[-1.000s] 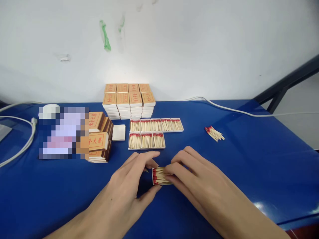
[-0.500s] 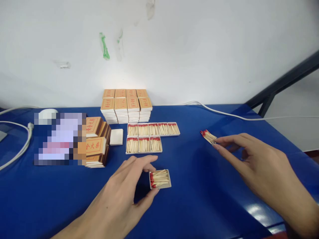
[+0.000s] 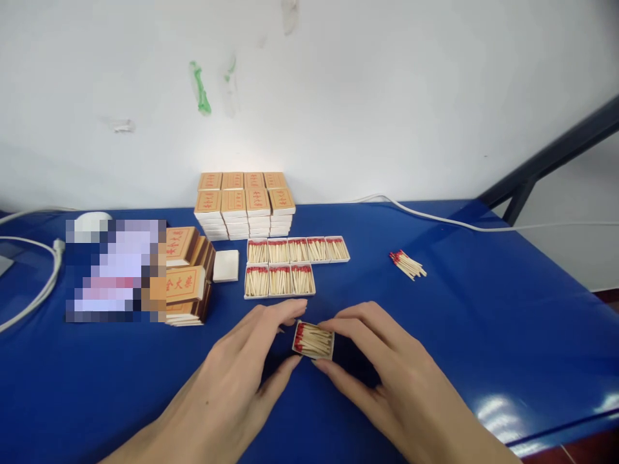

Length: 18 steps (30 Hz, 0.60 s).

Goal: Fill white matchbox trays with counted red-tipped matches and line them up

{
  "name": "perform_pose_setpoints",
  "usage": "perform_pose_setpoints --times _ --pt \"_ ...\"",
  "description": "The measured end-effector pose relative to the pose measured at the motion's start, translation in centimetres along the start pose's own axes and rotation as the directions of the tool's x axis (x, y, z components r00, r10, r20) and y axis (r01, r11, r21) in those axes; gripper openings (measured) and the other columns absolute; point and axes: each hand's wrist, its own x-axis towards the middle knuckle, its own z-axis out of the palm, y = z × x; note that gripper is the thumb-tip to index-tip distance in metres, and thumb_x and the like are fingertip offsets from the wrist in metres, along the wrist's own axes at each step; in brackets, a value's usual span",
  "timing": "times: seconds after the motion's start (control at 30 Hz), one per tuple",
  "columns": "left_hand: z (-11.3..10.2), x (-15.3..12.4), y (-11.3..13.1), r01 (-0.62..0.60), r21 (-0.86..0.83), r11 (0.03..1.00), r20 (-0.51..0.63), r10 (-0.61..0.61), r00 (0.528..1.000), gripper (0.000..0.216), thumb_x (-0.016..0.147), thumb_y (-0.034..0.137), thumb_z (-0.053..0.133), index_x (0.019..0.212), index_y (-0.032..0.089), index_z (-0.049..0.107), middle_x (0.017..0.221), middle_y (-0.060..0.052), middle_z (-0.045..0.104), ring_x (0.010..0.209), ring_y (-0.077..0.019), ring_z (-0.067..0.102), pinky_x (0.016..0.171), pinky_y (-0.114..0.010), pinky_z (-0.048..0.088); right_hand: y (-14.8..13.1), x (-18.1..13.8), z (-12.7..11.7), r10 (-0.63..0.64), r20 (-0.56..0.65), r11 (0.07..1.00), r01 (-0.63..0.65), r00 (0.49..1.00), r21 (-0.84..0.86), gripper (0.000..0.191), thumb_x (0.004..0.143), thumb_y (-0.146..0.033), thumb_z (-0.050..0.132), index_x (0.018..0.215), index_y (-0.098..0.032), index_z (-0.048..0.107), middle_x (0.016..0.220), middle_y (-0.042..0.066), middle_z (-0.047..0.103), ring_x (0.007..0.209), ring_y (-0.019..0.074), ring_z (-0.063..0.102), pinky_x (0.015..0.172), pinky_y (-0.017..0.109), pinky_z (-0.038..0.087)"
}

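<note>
A small white tray of red-tipped matches (image 3: 313, 339) lies on the blue table (image 3: 459, 335) near the front. My left hand (image 3: 244, 374) touches its left side with finger and thumb. My right hand (image 3: 387, 374) holds its right side, fingers at the far and near edges. The tray is turned slightly askew. Behind it, two rows of filled match trays (image 3: 290, 265) sit side by side. A loose bunch of matches (image 3: 407, 264) lies to the right, apart from both hands.
Stacked orange matchboxes (image 3: 244, 205) stand against the white wall. More orange sleeves (image 3: 186, 274) pile at the left beside a white empty tray (image 3: 227, 265). White cables (image 3: 33, 283) run at the left and along the back right. The table edge falls away at the right.
My right hand came back from the loose matches at the right to the tray. The tray has shifted up a little and turned between both hands.
</note>
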Motion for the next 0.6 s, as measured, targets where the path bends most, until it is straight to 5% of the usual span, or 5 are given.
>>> perform_pose_setpoints --times 0.17,0.33,0.5,0.6 --pt "0.3 -0.2 0.2 0.02 -0.01 1.0 -0.008 -0.02 1.0 0.055 0.111 0.02 0.061 0.16 0.044 0.051 0.141 0.002 0.08 0.121 -0.0177 0.084 0.103 -0.033 0.072 -0.2 -0.7 0.0 0.042 -0.096 0.999 -0.043 0.994 -0.005 0.021 0.107 -0.039 0.08 0.118 -0.025 0.069 0.103 0.004 0.073 0.089 0.0226 0.075 0.073 0.036 0.064" --pt "0.3 -0.1 0.3 0.022 0.008 1.0 -0.025 -0.021 0.999 0.058 0.109 0.018 0.059 0.161 0.042 0.05 0.138 0.003 0.083 0.122 -0.0174 0.085 0.105 -0.033 0.072 0.3 -0.4 -0.8 0.104 0.158 0.992 -0.114 0.982 0.057 0.063 0.098 -0.04 0.091 0.153 -0.034 0.058 0.125 0.003 0.073 0.101 0.0217 0.077 0.081 0.035 0.067" --pt "0.4 0.1 0.4 0.015 0.009 1.0 -0.092 -0.015 0.996 0.052 0.109 0.02 0.06 0.157 0.039 0.053 0.13 0.001 0.083 0.113 -0.0182 0.087 0.098 -0.033 0.074 0.5 0.1 -0.4 0.147 0.121 0.982 -0.16 0.982 0.101 0.038 0.104 -0.025 0.08 0.139 -0.032 0.067 0.116 0.003 0.072 0.097 0.0203 0.074 0.082 0.035 0.064" --pt "0.5 0.1 0.4 0.021 0.016 1.0 -0.117 -0.018 0.993 0.049 0.11 0.021 0.06 0.156 0.038 0.055 0.127 -0.001 0.083 0.11 -0.0189 0.087 0.097 -0.034 0.075 0.6 0.0 -0.2 0.158 0.083 0.975 -0.169 0.984 0.141 0.04 0.104 -0.017 0.074 0.14 -0.032 0.067 0.108 0.001 0.07 0.092 0.0182 0.071 0.08 0.033 0.062"
